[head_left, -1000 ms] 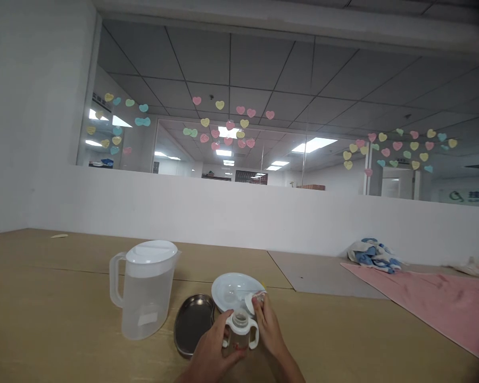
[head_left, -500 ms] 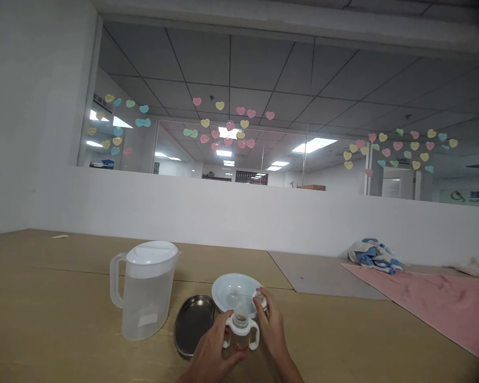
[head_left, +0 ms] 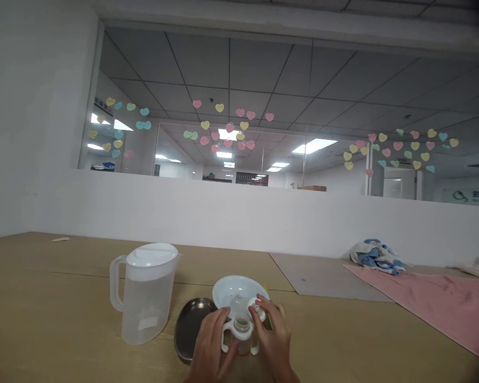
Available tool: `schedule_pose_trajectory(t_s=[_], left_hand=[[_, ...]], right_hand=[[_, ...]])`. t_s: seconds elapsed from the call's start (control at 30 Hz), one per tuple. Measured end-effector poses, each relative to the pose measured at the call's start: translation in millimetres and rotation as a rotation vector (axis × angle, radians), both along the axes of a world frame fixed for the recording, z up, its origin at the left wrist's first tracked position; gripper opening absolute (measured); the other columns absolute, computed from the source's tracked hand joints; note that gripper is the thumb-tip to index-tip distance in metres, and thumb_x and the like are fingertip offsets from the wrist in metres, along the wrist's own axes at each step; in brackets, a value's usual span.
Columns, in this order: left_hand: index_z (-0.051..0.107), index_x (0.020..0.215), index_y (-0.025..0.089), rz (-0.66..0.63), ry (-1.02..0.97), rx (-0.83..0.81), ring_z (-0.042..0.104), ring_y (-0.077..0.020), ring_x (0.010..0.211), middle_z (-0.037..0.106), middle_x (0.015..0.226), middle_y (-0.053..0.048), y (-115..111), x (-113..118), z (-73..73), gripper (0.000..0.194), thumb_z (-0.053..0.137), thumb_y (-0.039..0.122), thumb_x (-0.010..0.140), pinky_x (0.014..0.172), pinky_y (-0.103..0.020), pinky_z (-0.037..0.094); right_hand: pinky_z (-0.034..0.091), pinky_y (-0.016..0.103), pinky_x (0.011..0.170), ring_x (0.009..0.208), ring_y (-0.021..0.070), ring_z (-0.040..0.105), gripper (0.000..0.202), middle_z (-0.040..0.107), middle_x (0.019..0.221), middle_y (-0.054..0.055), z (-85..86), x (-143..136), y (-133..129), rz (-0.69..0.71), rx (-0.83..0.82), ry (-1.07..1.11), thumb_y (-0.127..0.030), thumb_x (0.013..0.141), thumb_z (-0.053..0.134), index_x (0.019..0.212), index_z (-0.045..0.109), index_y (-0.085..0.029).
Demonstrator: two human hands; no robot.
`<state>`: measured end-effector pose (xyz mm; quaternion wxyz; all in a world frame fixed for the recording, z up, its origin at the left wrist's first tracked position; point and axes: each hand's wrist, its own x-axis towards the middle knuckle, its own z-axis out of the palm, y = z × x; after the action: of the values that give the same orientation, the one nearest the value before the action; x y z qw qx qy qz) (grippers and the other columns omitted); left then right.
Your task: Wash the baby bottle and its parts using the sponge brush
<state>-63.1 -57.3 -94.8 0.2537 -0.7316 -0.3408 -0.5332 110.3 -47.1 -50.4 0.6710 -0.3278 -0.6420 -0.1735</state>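
My left hand (head_left: 212, 340) is closed around the left side of a clear baby bottle (head_left: 242, 331) with a white collar and two white handles. The bottle's neck faces up, uncovered. In the fingers of my right hand (head_left: 274, 335) is a white bottle cap (head_left: 257, 308), apparently with a teat, just above and right of the neck and apart from it. Behind the bottle stands a pale blue bowl (head_left: 222, 288) with a clear, rounded piece (head_left: 238, 303) inside. Something green and yellow shows partly behind my right hand; I cannot make it out.
A lidded plastic pitcher (head_left: 148, 303) with water stands at left. Between it and my left hand lies a dark metal tray (head_left: 187, 331). At right are a pink cloth (head_left: 435, 298), a grey mat (head_left: 323, 274) and a crumpled blue-and-white cloth (head_left: 377, 257). A white wall backs the table.
My right hand has turned and come a little lower, so the cap's round side now faces me. My left hand has shifted its fingers along the bottle, which sits slightly lower.
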Motion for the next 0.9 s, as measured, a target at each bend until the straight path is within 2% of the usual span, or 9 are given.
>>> schedule_pose_trajectory(t_s=[0.13, 0.27, 0.37, 0.47, 0.6, 0.7, 0.77, 0.9], left_hand=[[0.045, 0.124, 0.011, 0.020, 0.001, 0.100, 0.057, -0.0224, 0.106, 0.062, 0.110, -0.014, -2, 3, 0.5, 0.044, 0.052, 0.028, 0.084, 0.088, -0.034, 0.048], [0.046, 0.122, 0.013, 0.046, 0.018, 0.104, 0.058, -0.0224, 0.105, 0.064, 0.108, -0.013, -5, 6, 1.1, 0.039, 0.048, 0.024, 0.085, 0.089, -0.036, 0.046], [0.047, 0.121, 0.014, 0.047, 0.081, 0.127, 0.060, -0.0213, 0.103, 0.066, 0.106, -0.012, -7, 6, 5.2, 0.038, 0.048, 0.022, 0.083, 0.089, -0.035, 0.046], [0.050, 0.118, 0.016, 0.003, 0.126, 0.244, 0.062, -0.0179, 0.099, 0.069, 0.099, -0.008, -10, 8, 11.2, 0.036, 0.049, 0.020, 0.082, 0.090, -0.031, 0.046], [0.052, 0.117, 0.017, -0.044, 0.098, 0.359, 0.064, -0.0182, 0.094, 0.070, 0.092, -0.008, -13, 16, 10.2, 0.034, 0.051, 0.027, 0.084, 0.087, -0.030, 0.050], [0.046, 0.125, 0.014, -0.031, 0.021, 0.292, 0.062, -0.0219, 0.099, 0.067, 0.100, -0.013, -11, 18, 2.2, 0.043, 0.051, 0.031, 0.085, 0.083, -0.033, 0.052], [0.042, 0.128, 0.012, -0.044, -0.016, 0.236, 0.060, -0.0220, 0.102, 0.065, 0.105, -0.015, -8, 17, -2.3, 0.043, 0.044, 0.028, 0.088, 0.084, -0.033, 0.051], [0.045, 0.124, 0.015, -0.097, 0.002, 0.061, 0.059, -0.0194, 0.105, 0.065, 0.108, -0.012, -4, 12, -5.9, 0.038, 0.030, 0.029, 0.092, 0.089, -0.034, 0.048]], right_hand=[[0.050, 0.031, 0.071, 0.083, 0.0185, 0.062, 0.011, 0.068, 0.088, 0.007, 6.3, 1, -7, -0.082, 0.159, 0.006, -0.019, 0.077, 0.064, 0.088, 0.061, -0.018], [0.049, 0.032, 0.070, 0.081, 0.0186, 0.062, 0.007, 0.067, 0.087, 0.008, 9.5, 2, -11, -0.139, 0.129, 0.068, -0.022, 0.079, 0.062, 0.085, 0.059, -0.018], [0.049, 0.032, 0.069, 0.080, 0.0190, 0.062, 0.004, 0.067, 0.084, 0.007, 10.2, -1, -15, -0.127, 0.127, 0.046, -0.020, 0.080, 0.060, 0.083, 0.058, -0.019], [0.050, 0.032, 0.067, 0.076, 0.0184, 0.064, 0.006, 0.068, 0.082, 0.007, 8.2, -6, -19, -0.097, 0.211, -0.031, -0.018, 0.080, 0.060, 0.084, 0.057, -0.020], [0.051, 0.031, 0.064, 0.074, 0.0182, 0.065, 0.013, 0.070, 0.083, 0.008, 2.4, -13, -23, -0.036, 0.313, -0.159, -0.015, 0.078, 0.059, 0.090, 0.056, -0.019], [0.052, 0.030, 0.061, 0.070, 0.0177, 0.066, 0.010, 0.070, 0.081, 0.008, -1.8, -18, -27, -0.029, 0.321, -0.210, -0.015, 0.079, 0.056, 0.087, 0.056, -0.020], [0.052, 0.031, 0.060, 0.066, 0.0179, 0.066, 0.007, 0.070, 0.077, 0.007, -4.6, -23, -30, -0.031, 0.329, -0.256, -0.017, 0.081, 0.054, 0.086, 0.056, -0.021], [0.052, 0.033, 0.058, 0.061, 0.0182, 0.064, 0.010, 0.070, 0.076, 0.007, -10.1, -28, -37, -0.017, 0.374, -0.363, -0.017, 0.081, 0.051, 0.085, 0.059, -0.021]])
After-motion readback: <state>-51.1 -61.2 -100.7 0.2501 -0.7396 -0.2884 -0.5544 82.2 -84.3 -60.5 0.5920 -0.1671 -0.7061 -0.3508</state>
